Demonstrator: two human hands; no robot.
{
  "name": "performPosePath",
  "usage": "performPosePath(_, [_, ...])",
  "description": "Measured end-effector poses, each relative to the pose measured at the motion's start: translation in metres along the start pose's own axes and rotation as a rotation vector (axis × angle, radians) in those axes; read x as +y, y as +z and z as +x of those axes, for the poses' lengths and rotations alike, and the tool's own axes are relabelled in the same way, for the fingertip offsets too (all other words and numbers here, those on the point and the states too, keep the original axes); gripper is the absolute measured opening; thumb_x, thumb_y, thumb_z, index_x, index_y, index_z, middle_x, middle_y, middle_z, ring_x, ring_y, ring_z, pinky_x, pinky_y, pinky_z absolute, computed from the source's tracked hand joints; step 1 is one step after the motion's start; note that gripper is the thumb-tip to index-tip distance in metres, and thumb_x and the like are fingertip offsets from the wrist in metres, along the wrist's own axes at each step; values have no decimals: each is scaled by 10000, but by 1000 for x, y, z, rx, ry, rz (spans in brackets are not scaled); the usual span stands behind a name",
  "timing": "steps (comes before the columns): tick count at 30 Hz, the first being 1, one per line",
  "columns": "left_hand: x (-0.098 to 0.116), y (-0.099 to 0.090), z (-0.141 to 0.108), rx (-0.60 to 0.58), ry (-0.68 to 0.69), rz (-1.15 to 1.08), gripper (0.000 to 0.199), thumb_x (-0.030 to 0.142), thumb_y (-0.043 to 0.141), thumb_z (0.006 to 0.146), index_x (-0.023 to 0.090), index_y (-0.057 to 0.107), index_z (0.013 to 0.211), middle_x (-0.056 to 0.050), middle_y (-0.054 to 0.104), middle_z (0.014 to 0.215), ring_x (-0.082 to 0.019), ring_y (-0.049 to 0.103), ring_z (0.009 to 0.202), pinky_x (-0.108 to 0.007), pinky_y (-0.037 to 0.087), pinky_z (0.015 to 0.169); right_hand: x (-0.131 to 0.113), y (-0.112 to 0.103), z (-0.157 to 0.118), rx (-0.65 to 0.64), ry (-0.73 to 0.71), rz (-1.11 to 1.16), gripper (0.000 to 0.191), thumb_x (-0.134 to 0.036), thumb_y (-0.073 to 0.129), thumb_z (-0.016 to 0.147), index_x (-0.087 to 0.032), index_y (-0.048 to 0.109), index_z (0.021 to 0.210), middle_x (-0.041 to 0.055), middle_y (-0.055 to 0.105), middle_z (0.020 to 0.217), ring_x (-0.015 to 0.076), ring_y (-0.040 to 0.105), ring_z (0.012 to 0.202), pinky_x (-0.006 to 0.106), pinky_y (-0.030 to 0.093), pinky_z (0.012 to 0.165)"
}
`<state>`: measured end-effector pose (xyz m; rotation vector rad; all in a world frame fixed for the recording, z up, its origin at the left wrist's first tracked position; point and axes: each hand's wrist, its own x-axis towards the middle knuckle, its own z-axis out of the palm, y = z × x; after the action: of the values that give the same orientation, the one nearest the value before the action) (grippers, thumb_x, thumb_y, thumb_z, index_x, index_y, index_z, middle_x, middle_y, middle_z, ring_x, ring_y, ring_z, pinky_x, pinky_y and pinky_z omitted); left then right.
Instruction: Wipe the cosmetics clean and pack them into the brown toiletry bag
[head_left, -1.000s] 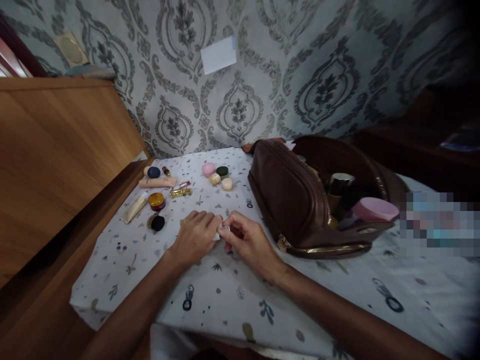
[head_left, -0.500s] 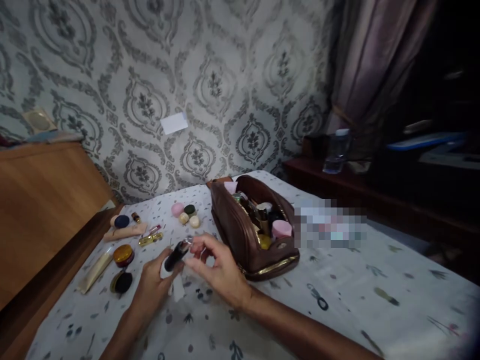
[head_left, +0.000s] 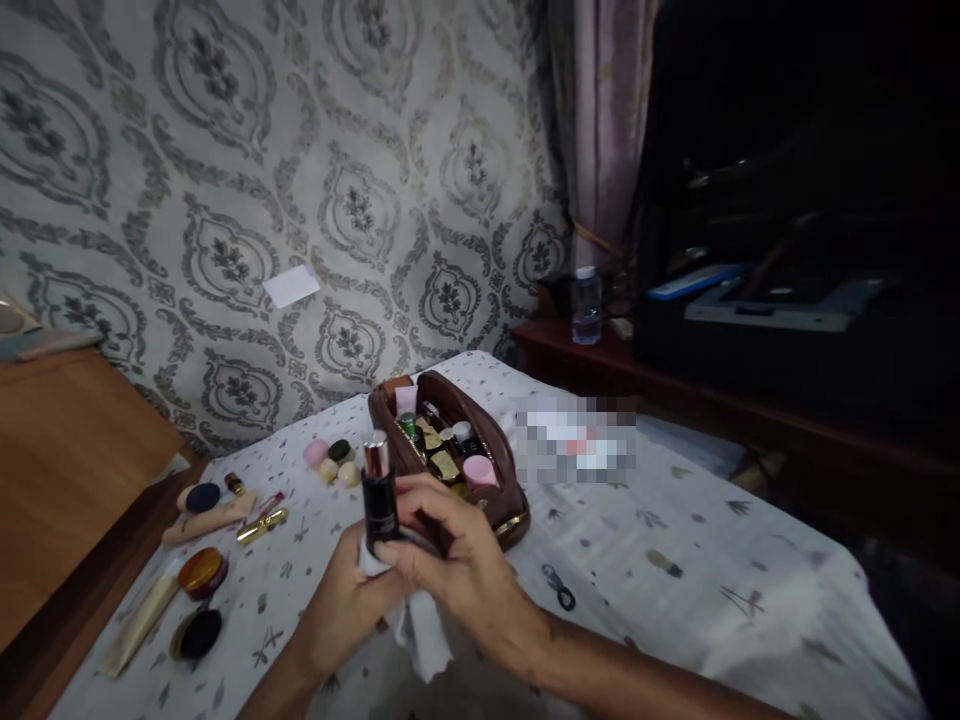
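A black cosmetic bottle point(head_left: 380, 505) with a shiny silver cap stands upright between my hands. My left hand point(head_left: 352, 590) is closed around its lower end, with a white wipe point(head_left: 427, 635) wrapped at the base and hanging below. My right hand point(head_left: 469, 570) is closed on the bottle from the right, its thumb pressed near the base and its fingers behind. Just beyond them sits an open brown makeup bag point(head_left: 499, 450), filled with jars, tubes and a pink-lidded pot point(head_left: 480, 472).
Left on the patterned sheet lie a cream tube point(head_left: 142, 625), an amber jar point(head_left: 202, 572), a black round compact point(head_left: 199, 632), a gold tube point(head_left: 262, 526) and several small pots point(head_left: 328, 470). A water bottle point(head_left: 586, 305) stands on the dark ledge. The wooden panel point(head_left: 82, 440) borders the left.
The bottle has gone from tilted to upright. My right hand has moved from its cap down to its lower part. The view has turned right, and more of the white wipe shows.
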<state>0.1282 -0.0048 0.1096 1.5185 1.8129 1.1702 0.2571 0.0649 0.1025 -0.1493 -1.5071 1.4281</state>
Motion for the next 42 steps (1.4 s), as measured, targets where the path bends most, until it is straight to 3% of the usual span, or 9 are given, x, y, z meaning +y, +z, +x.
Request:
performPosePath(4, [37,2,17,-184,114,247,213,386,574,862,193,662,883,-13,717,835,-198,654,799,-273,519,709,-38,-29,8,112,-8,125,182,-371,655,874,-215,562,893,15,635,857,156,620,817,279,525,751])
performPosePath(8, [56,-15,51,8,296,711,300,407,433,943,201,608,814,-43,674,815,-211,626,767,-311,493,700,-62,-72,31,196,-37,68,231,-449,609,901,-237,522,925,-19,613,768,130,609,672,235,532,597])
performPosePath(11, [57,-27,86,-3,437,877,304,371,374,955,198,602,852,-117,671,1104,-279,622,1047,-386,503,863,-62,-102,49,226,-22,-38,261,-487,607,888,-242,517,897,-26,572,748,131,592,652,230,542,548])
performPosePath(14, [52,-32,115,-156,438,911,296,357,380,963,201,628,1009,-116,596,1340,-291,510,1294,-406,468,1008,-52,-124,64,188,3,-142,278,-498,600,881,-237,503,879,-15,546,776,138,582,673,227,532,510])
performPosePath(21, [46,-33,126,-310,456,1030,367,328,371,985,271,525,1314,-56,616,1332,-263,567,1242,-424,477,1033,-31,-156,108,-90,-11,-509,153,-338,573,902,-191,536,924,-36,512,701,103,465,592,215,400,508])
performPosePath(27, [33,-33,109,-210,539,1070,555,229,415,916,309,330,1459,-34,540,1440,-250,545,1287,-455,419,1108,-20,-155,156,-269,-84,-842,161,-220,627,829,-177,598,982,-45,566,698,111,480,645,233,336,616])
performPosePath(32, [22,-32,109,-106,639,1164,652,136,386,847,256,284,1481,-65,628,1340,-241,627,1191,-422,518,1009,-9,-140,183,-400,-147,-1026,100,-175,647,790,-162,638,889,-3,604,817,141,526,788,249,337,680])
performPosePath(36, [23,-27,114,-91,678,1192,635,150,378,859,232,274,1481,-78,667,1279,-240,657,1142,-398,559,942,-4,-125,192,-558,-81,-1083,152,-105,652,777,-177,663,911,14,642,899,154,556,842,249,365,696])
performPosePath(42, [16,-25,112,-80,593,1175,576,165,385,901,237,297,1465,-67,644,1312,-242,616,1201,-448,506,1020,1,-100,204,-817,87,-1128,164,-115,685,783,-151,699,942,39,682,875,155,595,777,236,388,606])
